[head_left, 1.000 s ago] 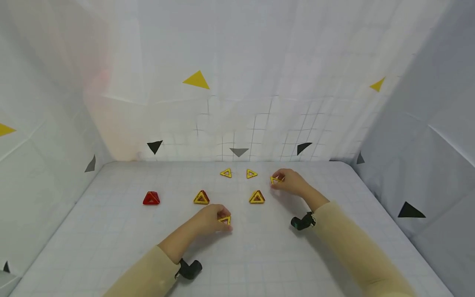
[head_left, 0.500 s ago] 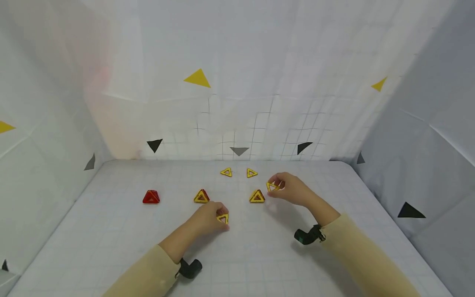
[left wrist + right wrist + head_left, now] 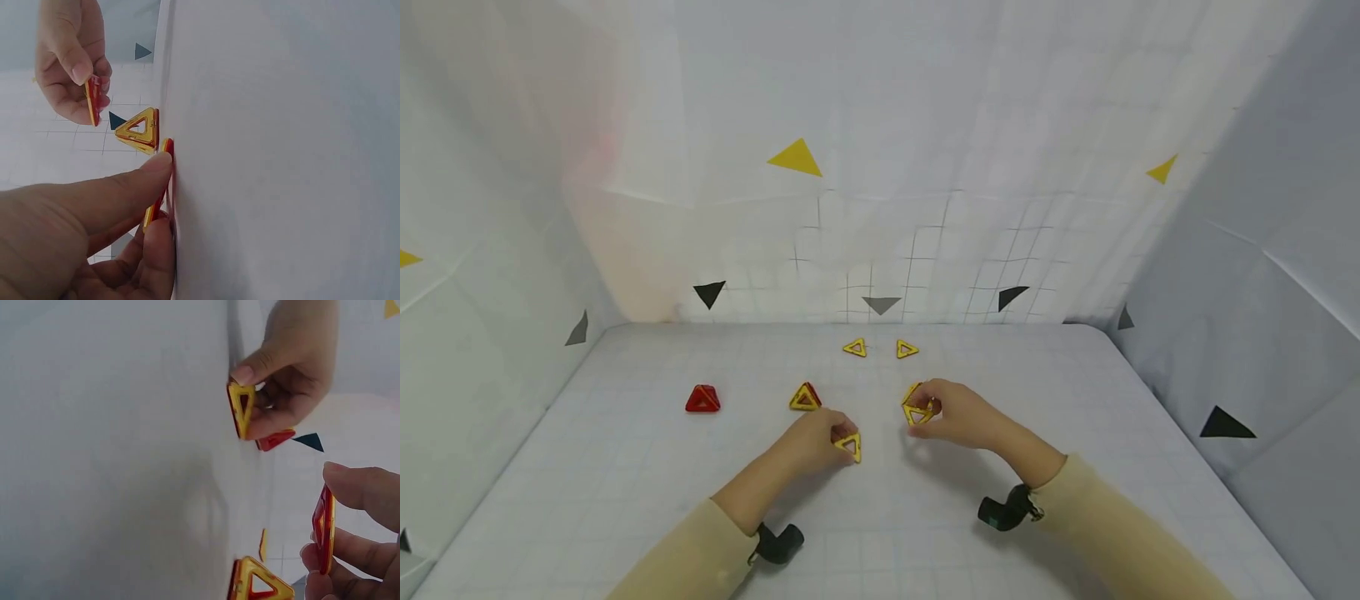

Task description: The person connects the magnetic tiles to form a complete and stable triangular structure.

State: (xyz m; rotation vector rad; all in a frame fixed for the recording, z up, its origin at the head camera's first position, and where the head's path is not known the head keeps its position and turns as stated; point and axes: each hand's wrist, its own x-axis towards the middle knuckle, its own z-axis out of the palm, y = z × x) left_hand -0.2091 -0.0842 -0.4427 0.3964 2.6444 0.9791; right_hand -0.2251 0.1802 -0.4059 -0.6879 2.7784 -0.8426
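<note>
My left hand (image 3: pixel 820 443) pinches a triangular magnetic tile (image 3: pixel 852 448), yellow with a red side, between thumb and fingers over the front middle of the table. The right hand (image 3: pixel 958 412) grips a second such tile (image 3: pixel 324 531) by its edges. In the head view this tile overlaps a yellow-and-red pyramid (image 3: pixel 912 392) of tiles, partly hidden behind it; the right wrist view shows the held tile apart from a pyramid (image 3: pixel 245 576). Another yellow-and-red pyramid (image 3: pixel 806 397) stands just beyond the left hand. Farther left is a red pyramid (image 3: pixel 703 400).
Two yellow triangular tiles (image 3: pixel 855 347) lie flat near the back edge of the white table (image 3: pixel 880 533). White sheets (image 3: pixel 880 167) with triangle markings enclose the back and sides. Black wrist cameras (image 3: pixel 778 544) jut from both sleeves.
My right hand has carried its tile left and toward me, from the table's back right to the right pyramid. The left hand stays nearly in place, its tile turned slightly.
</note>
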